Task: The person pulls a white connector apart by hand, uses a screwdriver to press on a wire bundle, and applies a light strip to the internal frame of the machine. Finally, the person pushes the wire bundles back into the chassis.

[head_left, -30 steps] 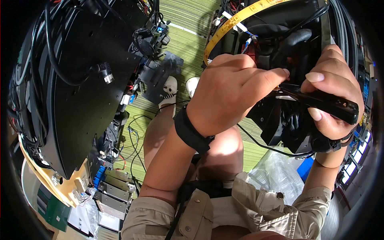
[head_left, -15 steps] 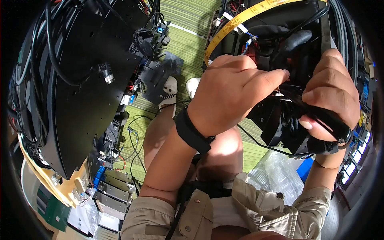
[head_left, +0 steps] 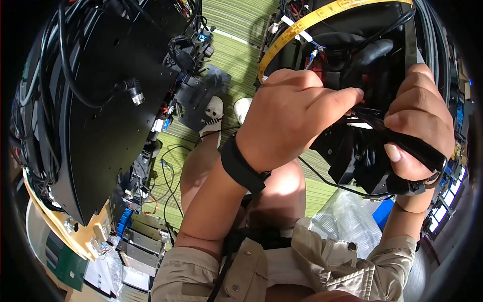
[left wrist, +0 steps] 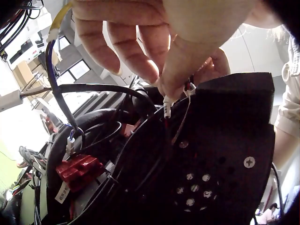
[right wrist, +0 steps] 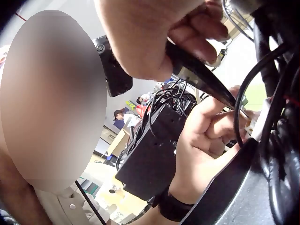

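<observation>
My left hand (head_left: 292,121), with a black band at the wrist, reaches over the black machine housing (left wrist: 225,136) on the right. In the left wrist view its thumb and finger pinch a small white wire connector (left wrist: 167,107), and another white plug (left wrist: 190,90) is close beside it. My right hand (head_left: 422,121) grips a black tapered tool that looks like tweezers (right wrist: 206,82). Their tip points at the connector between the left fingers in the right wrist view.
A yellow LED strip (head_left: 292,32) arches over the housing. Thick black cables (right wrist: 276,140) and a red connector block (left wrist: 79,169) are inside. A second black panel (head_left: 115,121) with wiring stands at left. Clear plastic wrap (head_left: 347,216) lies below right.
My right fingers have curled further around the tweezers, and the handle end has swung lower. My left hand has stayed nearly still.
</observation>
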Demonstrator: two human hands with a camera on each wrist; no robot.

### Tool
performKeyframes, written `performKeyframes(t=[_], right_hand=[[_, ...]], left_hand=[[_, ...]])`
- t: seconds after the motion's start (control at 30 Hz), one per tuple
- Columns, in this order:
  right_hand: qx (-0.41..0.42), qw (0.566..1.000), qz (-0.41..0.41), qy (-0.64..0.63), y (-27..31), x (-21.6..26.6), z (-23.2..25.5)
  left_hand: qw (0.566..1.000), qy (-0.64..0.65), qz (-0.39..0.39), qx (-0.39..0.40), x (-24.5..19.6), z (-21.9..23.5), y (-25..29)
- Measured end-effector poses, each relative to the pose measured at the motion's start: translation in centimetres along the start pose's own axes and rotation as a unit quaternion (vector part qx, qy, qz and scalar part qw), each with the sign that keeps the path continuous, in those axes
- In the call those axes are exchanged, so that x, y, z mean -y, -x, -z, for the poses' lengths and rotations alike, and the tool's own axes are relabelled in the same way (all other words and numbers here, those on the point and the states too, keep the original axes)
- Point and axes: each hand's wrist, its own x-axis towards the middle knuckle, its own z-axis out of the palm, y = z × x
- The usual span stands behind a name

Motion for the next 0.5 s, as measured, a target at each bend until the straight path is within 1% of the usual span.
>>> performKeyframes(t=[0.13, 0.3, 0.5], right_hand=[[0.002, 1.000, 0.000, 0.000, -0.04, -0.01, 0.02], [0.022, 1.000, -0.020, 0.001, -0.30, -0.05, 0.45], [0.015, 1.000, -0.022, 0.002, -0.11, -0.28, 0.41]], left_hand=[[1.000, -0.008, -0.003, 0.001, 0.01, 0.01, 0.02], [1.000, -0.006, -0.005, -0.004, -0.04, 0.01, -0.01], [1.000, -0.017, -0.008, 0.003, -0.01, -0.07, 0.09]])
